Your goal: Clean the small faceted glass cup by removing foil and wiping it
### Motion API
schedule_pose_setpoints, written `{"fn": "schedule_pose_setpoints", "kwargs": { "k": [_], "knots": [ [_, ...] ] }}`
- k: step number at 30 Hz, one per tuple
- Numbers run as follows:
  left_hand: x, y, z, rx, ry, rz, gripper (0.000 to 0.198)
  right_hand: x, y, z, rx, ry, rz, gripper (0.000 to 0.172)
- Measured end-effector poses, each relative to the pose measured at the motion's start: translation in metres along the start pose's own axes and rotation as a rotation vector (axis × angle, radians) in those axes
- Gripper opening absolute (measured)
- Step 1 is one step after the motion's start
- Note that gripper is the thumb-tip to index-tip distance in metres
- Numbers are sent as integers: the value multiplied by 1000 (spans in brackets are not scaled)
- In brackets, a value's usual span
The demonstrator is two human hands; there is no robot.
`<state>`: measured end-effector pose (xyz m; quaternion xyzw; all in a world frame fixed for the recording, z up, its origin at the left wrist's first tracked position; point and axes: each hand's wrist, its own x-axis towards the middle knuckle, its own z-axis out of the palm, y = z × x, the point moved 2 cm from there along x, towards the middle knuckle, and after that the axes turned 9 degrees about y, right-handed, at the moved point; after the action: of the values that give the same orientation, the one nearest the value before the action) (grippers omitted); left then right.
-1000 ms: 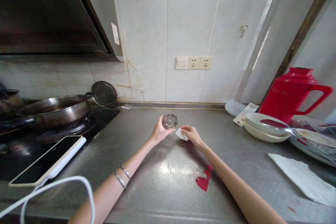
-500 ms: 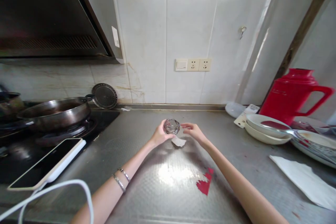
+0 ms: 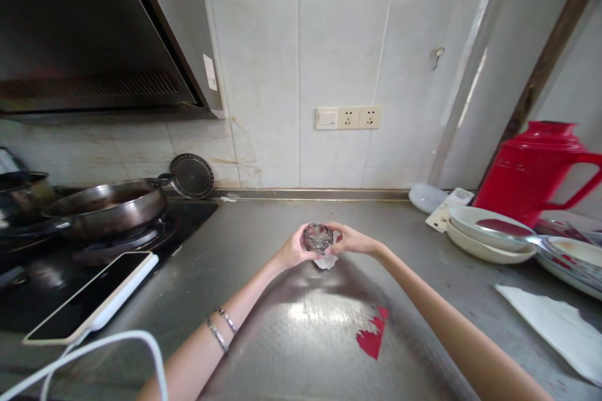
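A small, clear, dark-tinted faceted glass [image 3: 318, 239] is held up over the middle of the steel counter. My left hand [image 3: 291, 249] curls round its left side, thumb at the near edge. On the other side, my right hand [image 3: 353, 240] has its fingers bent against the rim and right wall. A ragged white paper scrap [image 3: 325, 262] shows just below the glass; whether it lies on the counter or touches my fingers I cannot tell. Nearer to me, a torn red piece [image 3: 371, 336] lies flat on the counter.
To the left are a steel pan [image 3: 110, 207] on the stove, and a phone [image 3: 89, 301] with a white cable [image 3: 117, 336]. On the right stand a red thermos jug [image 3: 529, 172], stacked bowls [image 3: 489, 241] and a white paper sheet [image 3: 550, 326]. Wall sockets [image 3: 359, 118] are behind.
My right hand has moved left and closed on the right side of the glass, from which it was apart. The view has shifted slightly.
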<state>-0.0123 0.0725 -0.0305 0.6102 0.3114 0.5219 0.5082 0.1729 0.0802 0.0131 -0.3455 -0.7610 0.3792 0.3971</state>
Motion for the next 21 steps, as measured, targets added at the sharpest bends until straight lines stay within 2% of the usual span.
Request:
{"fn": "schedule_pose_setpoints", "kwargs": {
  "k": [2,5,11,16,18,21],
  "knots": [
    [0,-1,1,-36,-23,-4,84,0,-1,2,5,-33,-39,51],
    [0,-4,1,-41,-27,-15,92,-1,-2,4,-44,-32,-44,52],
    [-4,0,-4,172,-97,-33,102,-8,-1,7,-260,55,-137,53],
    [-13,15,-9,384,-186,-3,83,-15,0,17,-331,80,-157,64],
    [-15,21,-12,470,-165,-13,75,-17,0,21,-333,67,-148,65],
    [-17,29,-15,586,-109,-23,73,-18,-2,23,-334,52,-138,69]
  ]
}}
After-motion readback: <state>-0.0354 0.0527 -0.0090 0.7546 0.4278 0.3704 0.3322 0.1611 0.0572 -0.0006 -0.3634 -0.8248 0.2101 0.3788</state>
